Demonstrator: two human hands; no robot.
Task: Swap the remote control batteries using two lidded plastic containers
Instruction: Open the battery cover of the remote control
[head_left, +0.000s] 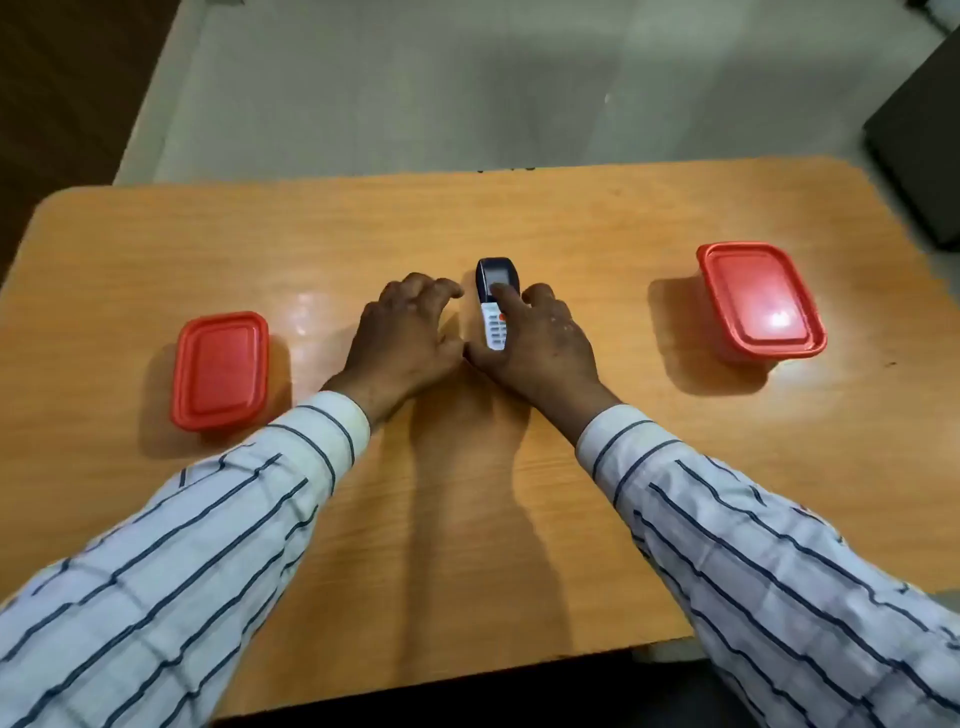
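Observation:
A small remote control (491, 291), dark at the top with a screen and white with buttons below, stands tilted at the middle of the wooden table (467, 519). My right hand (540, 348) grips it from the right, index finger across its face. My left hand (405, 338) hovers just left of it with fingers curled and apart, holding nothing. A red-lidded plastic container (221, 369) sits to the left. A second, taller red-lidded container (761, 299) sits at the right. Both lids are on. No batteries are visible.
The table's far edge borders a pale tiled floor (467, 78). A dark piece of furniture (919, 145) stands off the table's far right corner. Both striped sleeves cross the near half of the table.

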